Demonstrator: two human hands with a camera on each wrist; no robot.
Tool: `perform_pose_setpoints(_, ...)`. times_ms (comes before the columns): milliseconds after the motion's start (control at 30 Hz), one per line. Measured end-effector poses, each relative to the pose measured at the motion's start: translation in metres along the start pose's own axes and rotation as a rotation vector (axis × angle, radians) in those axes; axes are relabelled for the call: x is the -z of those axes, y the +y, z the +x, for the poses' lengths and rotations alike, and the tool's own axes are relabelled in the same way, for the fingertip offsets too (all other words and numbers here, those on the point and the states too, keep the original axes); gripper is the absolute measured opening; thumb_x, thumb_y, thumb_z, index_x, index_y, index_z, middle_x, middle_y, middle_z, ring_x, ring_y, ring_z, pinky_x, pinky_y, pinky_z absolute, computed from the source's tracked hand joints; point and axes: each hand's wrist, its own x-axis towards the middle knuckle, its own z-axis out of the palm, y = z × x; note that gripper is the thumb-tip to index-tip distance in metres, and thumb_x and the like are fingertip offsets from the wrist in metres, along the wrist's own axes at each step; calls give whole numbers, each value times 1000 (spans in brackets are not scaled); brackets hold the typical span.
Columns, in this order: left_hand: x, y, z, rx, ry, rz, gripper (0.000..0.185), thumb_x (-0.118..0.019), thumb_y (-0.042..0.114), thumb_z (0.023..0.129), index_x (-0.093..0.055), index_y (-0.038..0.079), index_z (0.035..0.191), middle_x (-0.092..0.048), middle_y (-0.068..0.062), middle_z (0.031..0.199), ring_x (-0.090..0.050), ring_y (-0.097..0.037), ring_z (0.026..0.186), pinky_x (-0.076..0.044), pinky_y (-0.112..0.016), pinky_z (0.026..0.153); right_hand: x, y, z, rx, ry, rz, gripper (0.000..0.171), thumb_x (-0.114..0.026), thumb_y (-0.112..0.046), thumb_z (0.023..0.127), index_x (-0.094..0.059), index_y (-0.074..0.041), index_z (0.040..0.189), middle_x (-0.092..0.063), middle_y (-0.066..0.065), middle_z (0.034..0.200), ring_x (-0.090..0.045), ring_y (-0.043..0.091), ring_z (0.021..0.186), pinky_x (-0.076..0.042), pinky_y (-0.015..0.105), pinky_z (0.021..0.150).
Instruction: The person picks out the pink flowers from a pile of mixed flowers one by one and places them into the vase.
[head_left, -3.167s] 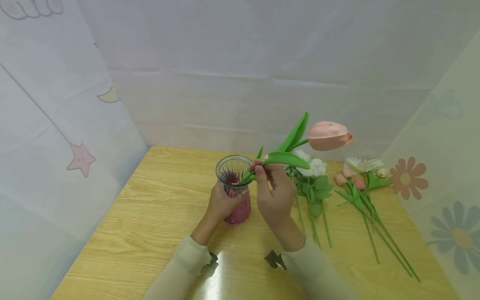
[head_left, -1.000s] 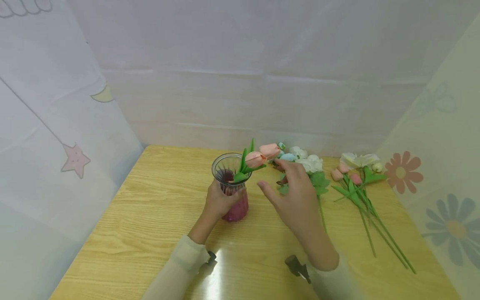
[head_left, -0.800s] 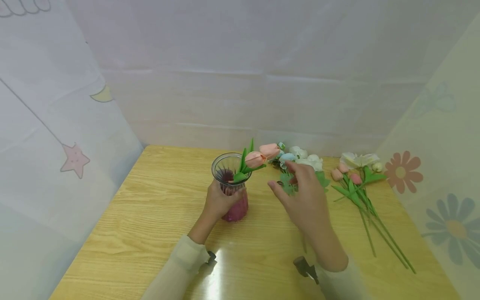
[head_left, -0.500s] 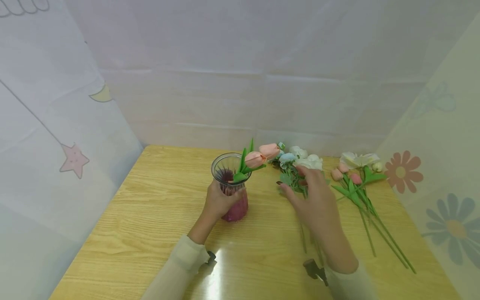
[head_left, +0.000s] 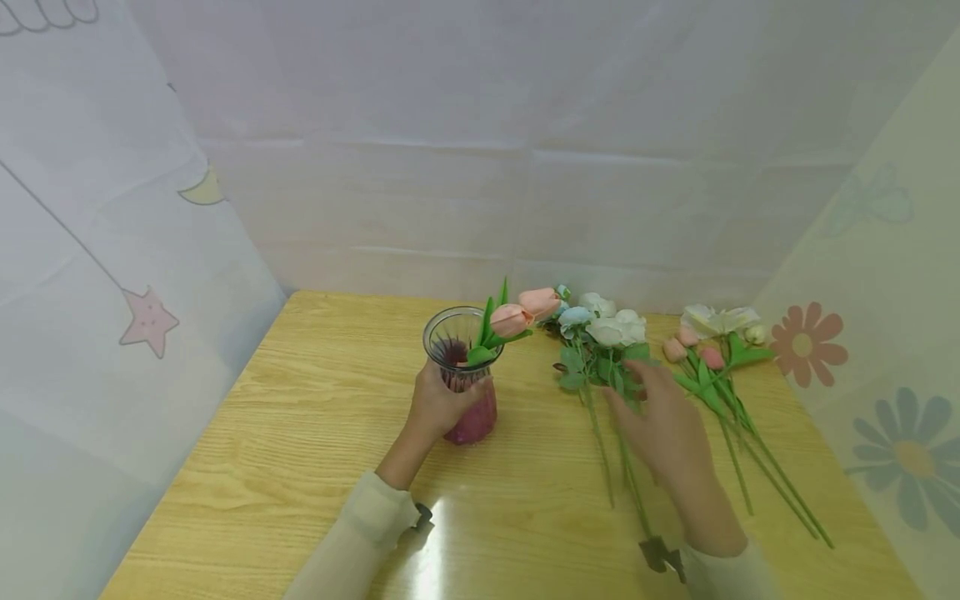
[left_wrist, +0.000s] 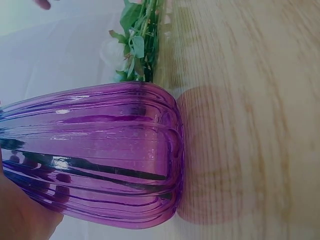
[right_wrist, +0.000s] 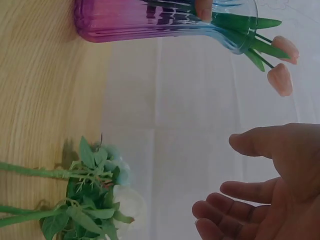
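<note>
A ribbed glass vase [head_left: 467, 375] with a purple base [left_wrist: 100, 155] stands on the wooden table [head_left: 300, 433]. My left hand [head_left: 438, 406] grips its body. Two pink tulips [head_left: 525, 312] lean out of the vase's mouth to the right, also seen in the right wrist view as tulips [right_wrist: 281, 65]. My right hand [head_left: 663, 417] hovers open, fingers spread, just above the stems of a white and pale-blue flower bunch [head_left: 600, 333] lying on the table; the bunch [right_wrist: 95, 195] shows under the palm [right_wrist: 265, 190], with no contact visible.
A second bunch with white blooms and pink buds [head_left: 716, 342] lies further right, its long stems [head_left: 780, 483] running toward the table's front right. Pale curtain walls with star and flower prints close in the table at the back and both sides.
The right hand let go of the tulip now standing in the vase, then moved right and down over the white flower bunch. The left hand stayed on the vase.
</note>
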Motion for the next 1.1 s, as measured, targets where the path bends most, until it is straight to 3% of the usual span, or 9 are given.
perform_pose_setpoints(200, 0, 0, 0, -16, 2, 5, 63, -82, 19, 81, -49, 0, 130, -65, -19, 121, -64, -34, 115, -53, -51, 100, 0, 20, -3, -42, -46, -11, 63, -57, -40, 103, -44, 3, 147, -57, 28, 129, -60, 45, 110, -54, 57, 76)
perform_pose_setpoints(500, 0, 0, -1, -23, 4, 3, 62, -83, 19, 80, -50, 0, 130, -65, -19, 121, -64, -35, 116, -52, -51, 101, -3, 56, -8, -144, -123, -19, 73, -51, -50, 103, -42, 7, 146, -58, 32, 129, -61, 47, 109, -55, 56, 77)
perform_pose_setpoints(733, 0, -1, 0, -15, -1, -11, 63, -83, 18, 81, -49, 0, 131, -65, -19, 122, -64, -34, 116, -53, -51, 100, -4, 95, -11, -174, -172, -86, 71, -48, -50, 104, -44, 10, 141, -58, 35, 127, -62, 50, 106, -54, 58, 73)
perform_pose_setpoints(1100, -1, -1, 0, -24, 6, 2, 62, -83, 16, 81, -49, 2, 131, -65, -18, 121, -65, -33, 114, -54, -49, 99, 10, 140, -22, -275, -286, -149, 77, -45, -51, 104, -40, 18, 140, -52, 42, 130, -53, 61, 113, -50, 67, 82)
